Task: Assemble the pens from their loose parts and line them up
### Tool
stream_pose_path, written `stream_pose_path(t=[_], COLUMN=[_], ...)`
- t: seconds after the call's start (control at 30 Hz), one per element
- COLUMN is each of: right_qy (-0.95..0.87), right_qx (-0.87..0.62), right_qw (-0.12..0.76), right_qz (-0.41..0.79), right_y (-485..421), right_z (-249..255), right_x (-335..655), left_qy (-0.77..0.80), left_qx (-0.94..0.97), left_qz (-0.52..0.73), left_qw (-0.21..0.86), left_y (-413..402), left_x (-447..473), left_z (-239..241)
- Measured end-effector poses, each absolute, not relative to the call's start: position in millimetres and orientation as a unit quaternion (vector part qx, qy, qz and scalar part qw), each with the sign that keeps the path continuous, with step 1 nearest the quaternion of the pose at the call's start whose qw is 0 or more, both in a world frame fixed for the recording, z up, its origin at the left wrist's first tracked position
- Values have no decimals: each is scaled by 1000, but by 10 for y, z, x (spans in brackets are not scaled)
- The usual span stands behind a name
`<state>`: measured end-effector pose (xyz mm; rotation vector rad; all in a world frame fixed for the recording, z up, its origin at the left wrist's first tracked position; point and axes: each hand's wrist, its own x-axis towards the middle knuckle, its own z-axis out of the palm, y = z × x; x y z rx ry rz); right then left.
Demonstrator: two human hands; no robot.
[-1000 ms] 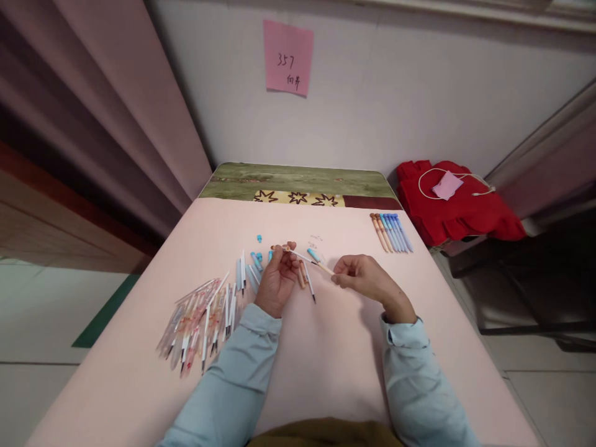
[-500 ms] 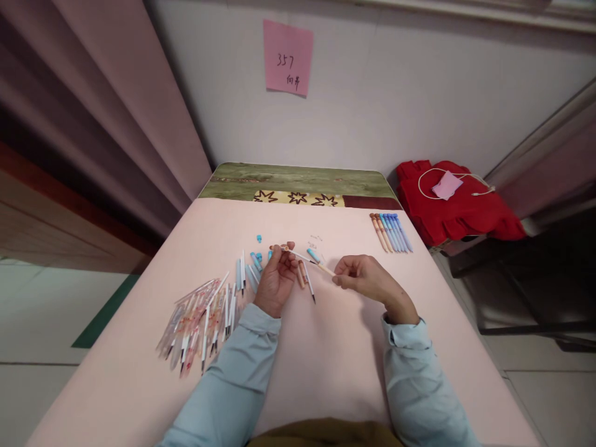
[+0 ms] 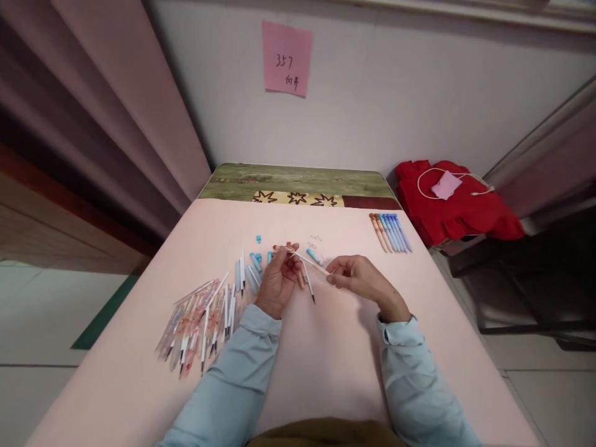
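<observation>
My left hand is closed on a brown-and-orange upper pen barrel at the table's middle. From it a thin white refill slants down to the right. Its other end sits inside a cream lower pen barrel, which the fingertips of my right hand pinch. Just below my left fingers lie a brown pen barrel and a loose white refill with a dark tip. A blue barrel piece rests beyond the held parts.
To the left is a pile of clear-pink pen barrels and white refills. Small blue pen parts lie beside my left hand. Tiny springs are scattered further back. A row of brown and blue pens lies at the back right.
My right hand has moved slightly left with the cream barrel, which now covers the refill's dark tip. Less of the refill shows between the two barrel parts.
</observation>
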<state>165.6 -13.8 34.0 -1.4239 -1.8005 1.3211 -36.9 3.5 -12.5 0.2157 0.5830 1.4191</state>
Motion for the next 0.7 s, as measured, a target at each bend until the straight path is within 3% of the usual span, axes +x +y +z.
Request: stream_pose_path(t=[0.33,0.7], right_qy=[-611,-542], right_qx=[-477,-448], right_qw=[292,361], right_qz=[560,613], right_y=[-95,-77], right_z=[170,168], right_x=[1501,1413], left_qy=[276,264], left_qx=[159,96], left_qz=[577,604], left_qw=[752,746], left_y=[-11,27], left_x=[-371,-414], left_z=[-143,-155])
